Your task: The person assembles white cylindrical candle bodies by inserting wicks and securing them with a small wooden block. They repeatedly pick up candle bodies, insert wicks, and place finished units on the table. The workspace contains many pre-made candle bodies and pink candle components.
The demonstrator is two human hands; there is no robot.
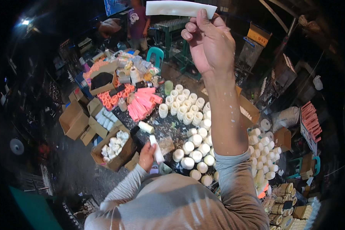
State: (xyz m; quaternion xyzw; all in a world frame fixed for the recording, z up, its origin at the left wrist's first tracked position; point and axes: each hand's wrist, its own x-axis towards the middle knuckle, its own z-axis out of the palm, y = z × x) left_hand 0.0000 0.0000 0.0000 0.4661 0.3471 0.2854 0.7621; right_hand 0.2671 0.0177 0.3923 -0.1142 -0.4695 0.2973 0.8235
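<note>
My right hand [217, 46] is raised high at the top of the view. Its thumb and fingers pinch one end of a smooth white flat strip [172, 8], which stretches out to the left. Down by the near edge of the dark table [166, 132], my left hand [146, 156] grips a second white piece [157, 148], narrow and slab-like. Just beyond that hand lies a short cream cylinder [146, 127] on its side. A small brownish flat square [166, 145] is right beside the left-hand piece.
Many cream-white cylinders [188, 163] stand on the table, some hollow. Pink strips [143, 103] and pink rings [110, 100] are heaped farther left. An opened cardboard box [115, 161] with wrapped white pieces stands at my left. A person [137, 25] stands beyond a green chair [155, 54].
</note>
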